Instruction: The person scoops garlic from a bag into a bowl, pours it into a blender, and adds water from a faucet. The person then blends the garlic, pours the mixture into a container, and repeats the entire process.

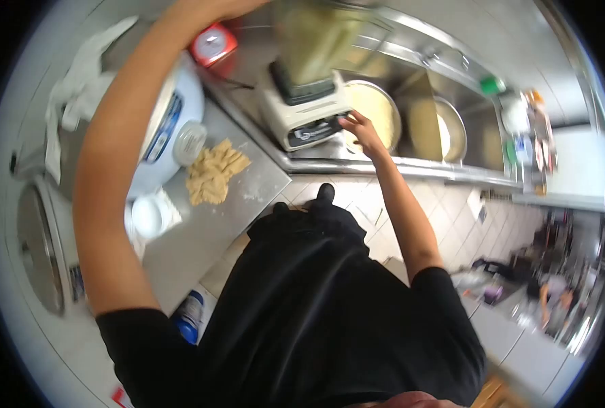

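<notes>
- Nearest, the person's black shirt fills the lower middle of the view, above a tiled floor.
- On the grey tabletop to the left lies a lump of pale dough, with a small white cup just beside it and a big white-and-blue container behind.
- The right hand reaches forward, fingers spread and loose, fingertips touching the front panel of the blender base; it clasps nothing.
- The blender jar, full of a yellowish mix, sits blurred on that base at the sink's edge.
- The left arm rises up to the top of the jar; the left hand is cut off by the frame, so its grip cannot be told.
- Farther off, round metal bowls rest in the sink, and a red timer stands at the back.
</notes>
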Demonstrator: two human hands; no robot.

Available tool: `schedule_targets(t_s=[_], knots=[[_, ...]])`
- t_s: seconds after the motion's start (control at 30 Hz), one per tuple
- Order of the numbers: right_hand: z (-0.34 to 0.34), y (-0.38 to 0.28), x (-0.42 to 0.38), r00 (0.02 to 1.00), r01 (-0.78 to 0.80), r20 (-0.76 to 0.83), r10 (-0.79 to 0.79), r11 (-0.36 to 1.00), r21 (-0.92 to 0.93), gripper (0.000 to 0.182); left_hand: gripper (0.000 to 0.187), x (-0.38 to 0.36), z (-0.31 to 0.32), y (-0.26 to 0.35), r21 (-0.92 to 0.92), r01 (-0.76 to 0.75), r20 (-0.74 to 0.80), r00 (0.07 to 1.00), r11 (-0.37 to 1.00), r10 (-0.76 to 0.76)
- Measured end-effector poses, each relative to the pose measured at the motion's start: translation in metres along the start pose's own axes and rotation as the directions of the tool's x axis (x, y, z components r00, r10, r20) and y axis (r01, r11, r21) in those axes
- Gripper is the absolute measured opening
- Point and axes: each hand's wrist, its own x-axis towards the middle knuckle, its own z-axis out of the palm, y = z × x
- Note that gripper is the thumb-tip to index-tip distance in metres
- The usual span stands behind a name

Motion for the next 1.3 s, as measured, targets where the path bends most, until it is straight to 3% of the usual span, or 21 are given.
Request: schedule_targets(t_s=[0.07, 0.1, 0.13, 0.17, 0.23, 0.3, 0.43, 0.5, 0.57, 0.63, 0.67, 0.77, 0.87, 0.9, 1.0, 1.07, 1.1, 1.13, 1.17, 1.23, 1.3], knots=[[-0.002, -0.013, -0.009, 0.999, -0.039, -0.017, 0.040, 0.998, 0.041, 0.065, 0.030, -0.001, -0.005, 0.001, -0.008, -0.061, 0.083, 0.995, 0.998, 0.062], [-0.003, -0.013, -0.007, 0.993, -0.096, -0.060, 0.101, 0.992, 0.084, 0.065, 0.028, 0.006, -0.001, -0.021, -0.038, -0.173, 0.003, 0.985, 0.984, 0.173], [-0.004, 0.008, 0.008, 0.999, -0.005, -0.040, 0.011, 0.989, 0.151, 0.067, 0.027, 0.014, 0.007, -0.039, -0.067, -0.273, -0.081, 0.960, 0.960, 0.267], [-0.004, 0.030, 0.021, 0.996, 0.087, -0.021, -0.084, 0.973, 0.214, 0.069, 0.027, 0.017, 0.006, -0.036, -0.011, -0.256, -0.035, 0.966, 0.967, 0.255], [-0.006, 0.023, 0.018, 0.998, 0.067, -0.015, -0.065, 0.972, 0.225, 0.072, 0.027, 0.016, 0.002, -0.032, 0.053, -0.265, 0.017, 0.964, 0.963, 0.264], [-0.009, 0.017, 0.015, 0.999, 0.003, -0.042, 0.005, 0.982, 0.189, 0.073, 0.031, 0.018, 0.007, -0.037, -0.021, -0.311, -0.065, 0.949, 0.950, 0.309], [-0.002, 0.037, 0.022, 0.988, 0.128, -0.111, -0.104, 0.964, 0.234, 0.070, 0.028, 0.015, 0.010, -0.036, 0.007, -0.371, -0.095, 0.924, 0.928, 0.370], [-0.005, 0.044, 0.028, 0.981, 0.158, -0.122, -0.148, 0.984, 0.078, 0.068, 0.025, 0.016, 0.010, -0.039, -0.045, -0.307, -0.072, 0.950, 0.951, 0.304], [-0.013, 0.038, 0.027, 0.981, 0.160, -0.120, -0.151, 0.984, 0.076, 0.070, 0.024, 0.017, 0.010, -0.042, -0.035, -0.326, -0.060, 0.944, 0.945, 0.324], [-0.027, 0.020, 0.024, 0.991, 0.128, -0.010, -0.130, 0.984, -0.120, 0.075, 0.022, 0.016, 0.007, -0.047, -0.036, -0.287, -0.032, 0.958, 0.957, 0.286], [-0.035, 0.002, 0.025, 0.960, 0.216, -0.137, -0.245, 0.956, -0.198, 0.071, 0.022, 0.016, 0.004, -0.049, -0.039, -0.239, -0.007, 0.971, 0.970, 0.239], [-0.050, -0.099, -0.004, 0.762, 0.580, -0.358, -0.539, 0.814, 0.010, 0.054, 0.020, 0.012, 0.007, -0.045, -0.062, -0.253, -0.062, 0.966, 0.965, 0.249], [-0.050, -0.147, 0.003, 0.686, 0.722, -0.159, -0.710, 0.691, 0.029, 0.044, 0.025, 0.010, 0.003, -0.054, -0.047, -0.201, -0.062, 0.978, 0.979, 0.197], [-0.052, -0.158, 0.000, 0.720, 0.676, -0.116, -0.684, 0.729, -0.108, 0.046, 0.027, 0.008, 0.002, -0.056, -0.044, -0.199, -0.074, 0.978, 0.979, 0.195], [-0.043, -0.152, 0.024, 0.673, 0.740, -0.094, -0.734, 0.665, 0.104, 0.053, 0.033, 0.003, 0.003, -0.046, 0.017, -0.238, -0.096, 0.966, 0.971, 0.239], [-0.024, -0.147, 0.038, 0.663, 0.741, -0.040, -0.748, 0.647, 0.182, 0.063, 0.029, -0.002, -0.003, -0.058, -0.053, -0.126, -0.078, 0.990, 0.991, 0.121], [-0.028, -0.150, 0.028, 0.734, 0.662, 0.033, -0.678, 0.726, 0.186, 0.063, 0.029, -0.005, 0.001, -0.050, -0.020, -0.127, -0.068, 0.990, 0.992, 0.126], [-0.015, -0.150, 0.034, 0.752, 0.627, -0.030, -0.659, 0.699, 0.344, 0.060, 0.028, -0.009, 0.004, -0.041, -0.229, -0.019, -0.132, 0.991, 0.973, -0.011], [-0.020, -0.155, 0.035, 0.773, 0.558, 0.020, -0.634, 0.695, 0.455, 0.060, 0.028, -0.013, 0.007, -0.031, -0.435, 0.067, -0.176, 0.972, 0.898, -0.158], [-0.006, -0.172, 0.033, 0.804, 0.586, -0.194, -0.562, 0.697, 0.413, 0.062, 0.034, -0.012, -0.002, -0.027, -0.500, 0.095, -0.105, 0.980, 0.861, -0.169], [-0.020, -0.182, 0.023, 0.805, 0.590, -0.274, -0.526, 0.663, 0.461, 0.056, 0.033, 0.000, 0.003, -0.002, -0.491, 0.084, -0.074, 0.988, 0.867, -0.137]])
